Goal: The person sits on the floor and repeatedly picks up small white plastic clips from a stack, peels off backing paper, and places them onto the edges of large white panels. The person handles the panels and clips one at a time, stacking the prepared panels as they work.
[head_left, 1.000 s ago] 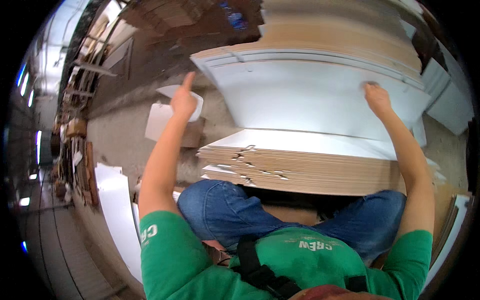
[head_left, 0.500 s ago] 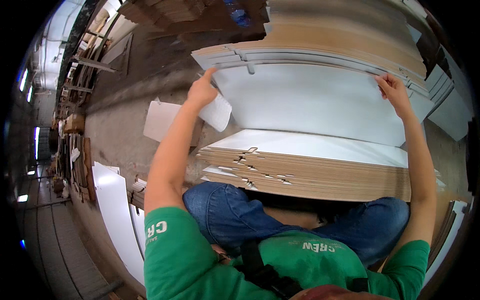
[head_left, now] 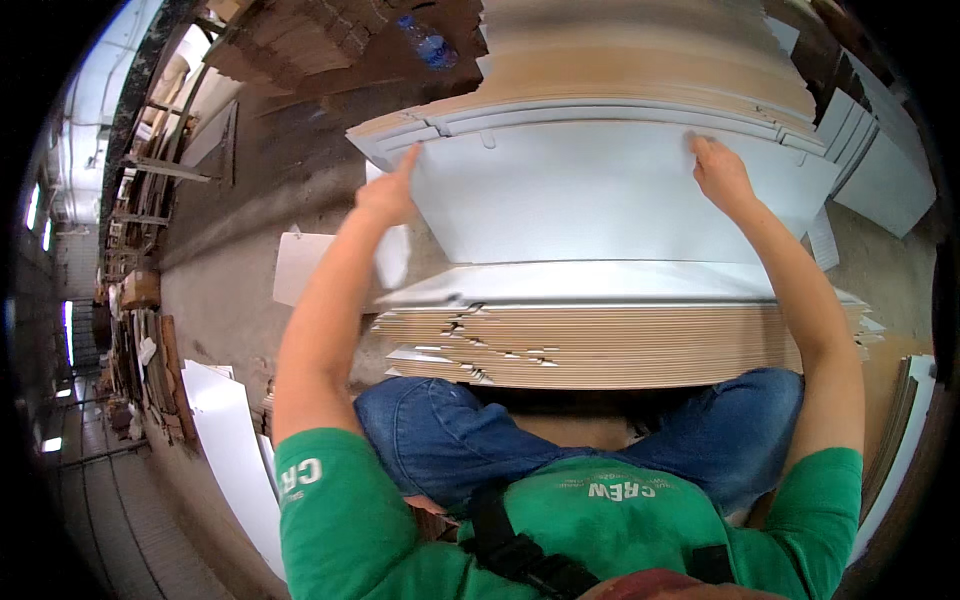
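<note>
A long white panel [head_left: 590,195] with a small notch in its upper edge leans, tilted, against a row of similar boards. My left hand [head_left: 388,195] is at its upper left corner, index finger stretched along the side edge and the other fingers curled. A blurred white sheet [head_left: 393,258] shows on both sides of that hand and appears gripped in it. My right hand [head_left: 722,172] is over the panel's upper right part. Its fingertips, smeared by motion, are near the top edge; contact is unclear. Between me and the panel lies a stack of white-faced boards [head_left: 620,340] with brown edges.
More leaning boards [head_left: 640,75] stand behind the panel, and white panels [head_left: 885,185] lean at the far right. A cardboard piece [head_left: 300,265] lies on the floor at left. A plastic bottle [head_left: 428,45] lies beyond. White panels [head_left: 230,440] stand at my left side.
My right hand has left the panel's right end and moved leftward near its top edge. My left hand stays by the left corner, the white sheet shifting with it. The whole view has shifted slightly.
</note>
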Demonstrator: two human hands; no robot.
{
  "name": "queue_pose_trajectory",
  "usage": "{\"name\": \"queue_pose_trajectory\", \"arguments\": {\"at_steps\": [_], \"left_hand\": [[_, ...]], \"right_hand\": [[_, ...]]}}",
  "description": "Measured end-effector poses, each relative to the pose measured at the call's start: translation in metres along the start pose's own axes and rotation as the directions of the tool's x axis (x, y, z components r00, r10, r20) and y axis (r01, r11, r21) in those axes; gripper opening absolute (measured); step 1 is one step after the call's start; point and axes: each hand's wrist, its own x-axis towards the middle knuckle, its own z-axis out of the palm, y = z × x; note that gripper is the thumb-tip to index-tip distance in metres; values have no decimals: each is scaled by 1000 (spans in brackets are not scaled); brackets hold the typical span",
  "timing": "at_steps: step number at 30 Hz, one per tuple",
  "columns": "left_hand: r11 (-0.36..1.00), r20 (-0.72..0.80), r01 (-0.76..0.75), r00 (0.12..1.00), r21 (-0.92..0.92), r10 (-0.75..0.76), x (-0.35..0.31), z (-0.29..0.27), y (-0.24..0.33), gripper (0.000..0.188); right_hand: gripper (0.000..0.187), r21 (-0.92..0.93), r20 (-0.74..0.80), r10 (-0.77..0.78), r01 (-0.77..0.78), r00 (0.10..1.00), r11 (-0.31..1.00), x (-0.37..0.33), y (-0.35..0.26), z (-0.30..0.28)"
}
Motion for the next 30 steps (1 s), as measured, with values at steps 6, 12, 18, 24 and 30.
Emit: {"name": "queue_pose_trajectory", "arguments": {"at_steps": [6,12,18,24,30], "left_hand": [[976,-16,43,999,-211,-48,16,28,24,95],[975,-73,-8,997,-222,-8,5,21,8,86],[905,88,-323,930,-277,358,-20,-31,-38,74],[953,220,-302,928,-24,300,-10,-29,-57,72],[996,-90,2,996,-93,-11,33,30,-34,91]], "right_hand": [[19,-282,-96,-123,91,988,955,-5,9,9],[21,-4,-134,224,-226,965,974,21,11,-42],[15,659,-2,273,-205,962,724,20,-9,-72],[19,422,66,31,-56,997,905,10,-41,-24],[38,-14,57,-56,57,997,998,4,-35,-9]]}}
